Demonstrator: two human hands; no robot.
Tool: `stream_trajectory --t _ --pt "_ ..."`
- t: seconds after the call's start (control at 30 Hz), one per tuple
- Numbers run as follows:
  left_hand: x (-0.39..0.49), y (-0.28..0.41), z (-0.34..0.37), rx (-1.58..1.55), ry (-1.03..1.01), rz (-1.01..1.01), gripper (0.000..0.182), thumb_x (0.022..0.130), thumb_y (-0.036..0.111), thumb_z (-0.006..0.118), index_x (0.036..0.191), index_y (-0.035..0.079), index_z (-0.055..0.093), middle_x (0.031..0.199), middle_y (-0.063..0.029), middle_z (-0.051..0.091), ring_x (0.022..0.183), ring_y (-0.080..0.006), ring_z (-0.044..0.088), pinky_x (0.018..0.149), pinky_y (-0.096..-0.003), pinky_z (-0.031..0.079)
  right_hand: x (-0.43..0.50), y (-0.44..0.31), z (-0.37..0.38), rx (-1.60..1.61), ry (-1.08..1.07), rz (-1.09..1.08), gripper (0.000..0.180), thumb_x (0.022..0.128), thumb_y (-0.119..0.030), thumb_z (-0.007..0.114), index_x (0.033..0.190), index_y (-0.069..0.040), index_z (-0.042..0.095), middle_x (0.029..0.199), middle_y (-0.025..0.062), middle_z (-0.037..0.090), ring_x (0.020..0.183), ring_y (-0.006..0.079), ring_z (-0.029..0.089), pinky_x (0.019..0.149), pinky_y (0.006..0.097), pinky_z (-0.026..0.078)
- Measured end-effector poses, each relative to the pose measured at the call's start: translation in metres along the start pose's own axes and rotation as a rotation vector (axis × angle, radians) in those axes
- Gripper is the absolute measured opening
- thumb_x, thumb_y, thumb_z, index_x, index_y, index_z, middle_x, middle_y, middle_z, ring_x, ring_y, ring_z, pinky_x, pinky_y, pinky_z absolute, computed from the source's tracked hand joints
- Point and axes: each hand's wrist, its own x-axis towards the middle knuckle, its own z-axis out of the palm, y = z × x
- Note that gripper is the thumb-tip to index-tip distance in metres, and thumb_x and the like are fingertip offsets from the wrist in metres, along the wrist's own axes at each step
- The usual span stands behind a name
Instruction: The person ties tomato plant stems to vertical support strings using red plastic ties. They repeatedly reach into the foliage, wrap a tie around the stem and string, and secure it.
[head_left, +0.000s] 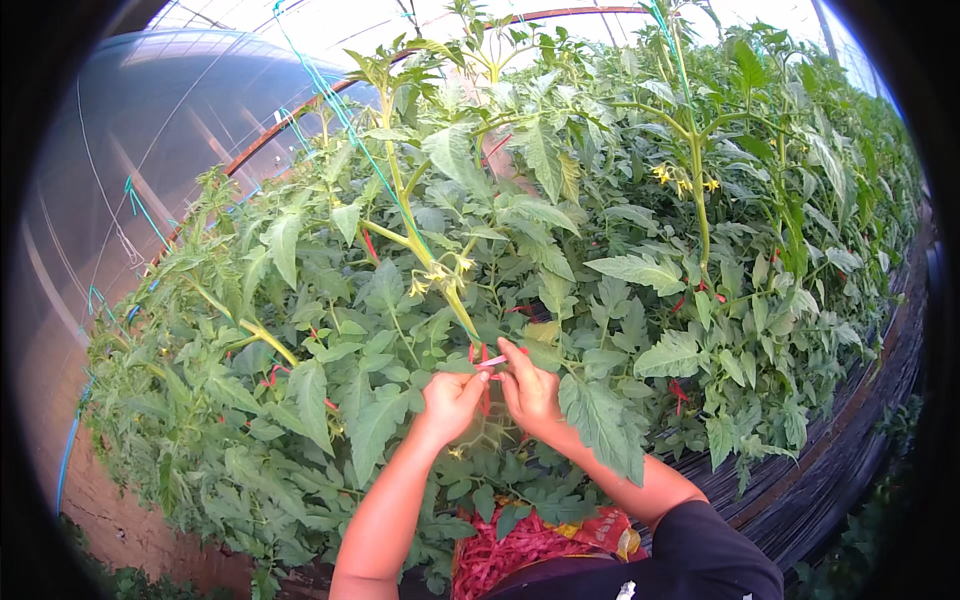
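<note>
My left hand (451, 401) and my right hand (531, 390) meet at a tomato plant's stem (459, 309), low in the middle of the view. Between their fingertips they pinch a pinkish-red plastic strip (493, 361), which lies at the stem. Red strip also hangs just below, partly behind the fingers. Yellow flowers (442, 276) grow on the stem above my hands, and a green string (384, 180) runs up along it. At my waist a container or bag holds a heap of loose pinkish-red strips (504, 553).
Dense tomato foliage (667, 356) surrounds my hands, with more red ties (274, 375) on nearby stems. Another string-held stem (697, 202) rises at the right. Plastic greenhouse sheeting (187, 112) stands at the left behind a curved rusty pole (255, 146). Dark ground cover (817, 480) lies at lower right.
</note>
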Motion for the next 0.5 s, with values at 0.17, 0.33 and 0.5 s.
stream_trajectory --t 0.17,0.33,0.5 --pt "0.005 -0.011 0.004 -0.626 0.064 -0.079 0.011 0.092 0.006 0.067 0.098 0.001 0.075 0.084 -0.007 0.072 0.069 -0.0118 0.064 0.064 -0.0277 0.052 -0.02 0.008 -0.005 0.139 -0.089 0.015 0.036 0.087 0.006 0.062 0.123 0.003 0.055 0.089 0.0159 0.066 0.076 0.0264 0.069 0.066 0.0318 0.053" --pt "0.006 -0.014 -0.004 -0.044 0.187 0.33 0.019 0.081 -0.005 0.068 0.097 0.004 0.073 0.091 -0.0105 0.072 0.081 -0.0221 0.069 0.071 -0.0315 0.054 -0.012 0.012 0.014 0.37 0.089 0.101 0.016 0.089 0.008 0.058 0.104 0.002 0.056 0.108 0.021 0.066 0.088 0.0277 0.069 0.076 0.0335 0.054" --pt "0.008 -0.009 -0.011 0.379 0.163 0.725 0.022 0.075 -0.003 0.069 0.094 0.007 0.07 0.09 -0.0106 0.071 0.082 -0.0304 0.068 0.074 -0.0373 0.054 0.013 0.01 0.008 -0.035 -0.238 0.132 0.015 0.086 -0.003 0.061 0.1 -0.007 0.065 0.1 0.0094 0.065 0.084 0.0305 0.068 0.071 0.0372 0.055"
